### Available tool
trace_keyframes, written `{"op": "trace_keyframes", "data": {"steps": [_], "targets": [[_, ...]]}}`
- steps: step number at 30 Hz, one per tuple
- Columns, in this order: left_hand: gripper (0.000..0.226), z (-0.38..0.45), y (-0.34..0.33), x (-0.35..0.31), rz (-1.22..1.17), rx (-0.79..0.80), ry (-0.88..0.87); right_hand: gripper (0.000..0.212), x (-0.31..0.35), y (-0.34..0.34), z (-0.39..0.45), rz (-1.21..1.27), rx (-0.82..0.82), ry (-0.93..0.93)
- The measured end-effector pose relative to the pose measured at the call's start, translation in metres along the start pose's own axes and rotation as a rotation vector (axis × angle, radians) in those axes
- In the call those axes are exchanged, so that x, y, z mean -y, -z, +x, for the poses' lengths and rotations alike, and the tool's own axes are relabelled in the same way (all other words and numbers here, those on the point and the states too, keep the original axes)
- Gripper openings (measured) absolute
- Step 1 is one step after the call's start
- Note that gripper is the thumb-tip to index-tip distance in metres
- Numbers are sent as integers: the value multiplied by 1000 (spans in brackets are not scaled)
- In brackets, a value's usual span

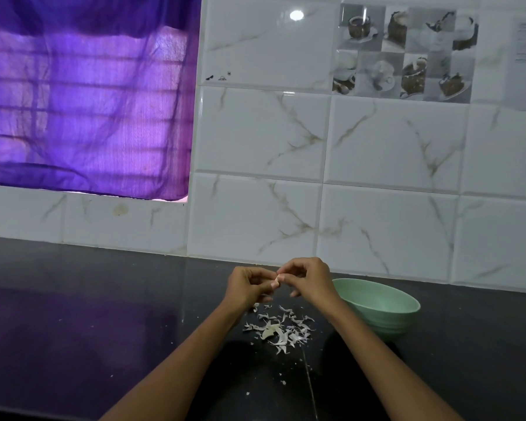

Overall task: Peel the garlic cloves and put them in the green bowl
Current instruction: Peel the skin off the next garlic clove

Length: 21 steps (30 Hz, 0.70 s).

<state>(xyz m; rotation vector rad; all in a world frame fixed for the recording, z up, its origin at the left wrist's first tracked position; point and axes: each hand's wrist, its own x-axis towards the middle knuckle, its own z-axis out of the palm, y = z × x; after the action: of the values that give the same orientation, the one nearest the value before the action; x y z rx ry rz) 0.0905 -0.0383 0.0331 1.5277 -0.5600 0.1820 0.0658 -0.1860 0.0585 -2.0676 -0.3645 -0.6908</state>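
While both hands pinch it, left (249,285), right (308,279), garlic clove (276,280) stands near upright

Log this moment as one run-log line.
step: peeling | left hand and right hand: pinch garlic clove | peels: on counter | green bowl: right of hands

Both hands, left (249,284) and right (308,279), pinched a garlic clove (276,280) above scattered peels (278,328) on the dark counter (104,314). The green bowl (386,311) stood just right of them.
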Motion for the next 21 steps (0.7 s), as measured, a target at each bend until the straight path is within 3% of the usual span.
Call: {"op": "trace_keyframes", "data": {"steps": [7, 21], "targets": [[13, 1, -1, 0, 23, -11, -25, 13, 2, 3, 0, -21, -68, -48], [11, 1, -2, -1, 39, -24, -55, 20, 0, 0, -1, 5, 50, -72]]}}
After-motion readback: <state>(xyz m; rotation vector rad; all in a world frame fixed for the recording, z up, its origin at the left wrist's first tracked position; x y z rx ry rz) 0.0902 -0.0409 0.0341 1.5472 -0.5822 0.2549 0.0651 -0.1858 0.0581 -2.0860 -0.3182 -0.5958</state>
